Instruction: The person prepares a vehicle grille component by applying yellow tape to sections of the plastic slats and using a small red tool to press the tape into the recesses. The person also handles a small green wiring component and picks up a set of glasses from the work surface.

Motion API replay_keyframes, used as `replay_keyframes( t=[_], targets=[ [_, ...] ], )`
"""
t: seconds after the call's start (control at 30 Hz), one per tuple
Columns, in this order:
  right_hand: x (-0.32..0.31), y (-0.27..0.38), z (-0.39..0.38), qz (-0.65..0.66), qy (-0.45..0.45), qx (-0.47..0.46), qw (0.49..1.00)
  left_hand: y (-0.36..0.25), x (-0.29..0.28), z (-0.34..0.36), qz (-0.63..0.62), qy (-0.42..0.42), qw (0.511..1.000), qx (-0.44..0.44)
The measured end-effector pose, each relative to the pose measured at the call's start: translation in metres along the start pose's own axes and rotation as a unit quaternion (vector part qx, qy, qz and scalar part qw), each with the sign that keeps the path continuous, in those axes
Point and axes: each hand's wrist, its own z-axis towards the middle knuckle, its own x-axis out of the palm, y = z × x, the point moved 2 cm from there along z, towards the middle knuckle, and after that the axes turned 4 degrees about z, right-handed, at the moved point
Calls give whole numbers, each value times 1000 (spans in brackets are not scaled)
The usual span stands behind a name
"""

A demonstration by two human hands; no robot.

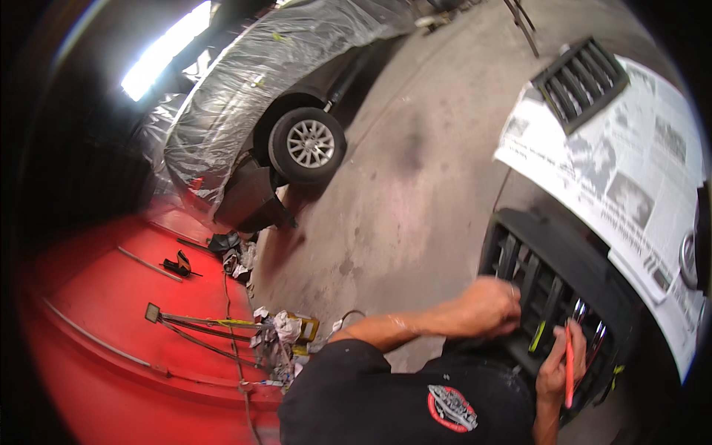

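A black car grille point(528, 278) with slanted slats and a wide frame lies in front of me at the right. My left hand point(491, 307) is over its left side, fingers curled together; what they hold, if anything, is hidden. My right hand point(558, 367) is closed around a slim red-orange tool point(569, 363), whose exact kind does not show, over the lower right slats. Next to that hand, two slats have shiny chrome faces. A yellow-green strip of tape point(538, 336) runs along one slat, and another bit hangs at the frame's lower right.
Newspaper sheets point(541, 152) lie beyond the grille, with a second black slatted grille point(582, 81) on them. A car under plastic sheeting point(222, 119) stands far left, its wheel point(308, 144) showing. At the left is a red surface point(96, 319) with a cable, rods and crumpled paper.
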Motion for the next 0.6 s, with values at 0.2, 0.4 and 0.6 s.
replay_keyframes(
  t=[0.2, 0.4, 0.6],
  targets=[
    [2, 6, 2, 40, 0, 26, 999, 0, -64, -1, 24, 8, 998, -60],
    [2, 1, -5, 52, -1, 47, 997, 3, -97, 2, 60, -17, 994, -93],
    [3, 3, -5, 73, -20, 56, 996, -11, -152, -13, -50, -149, 974, -161]
  ],
)
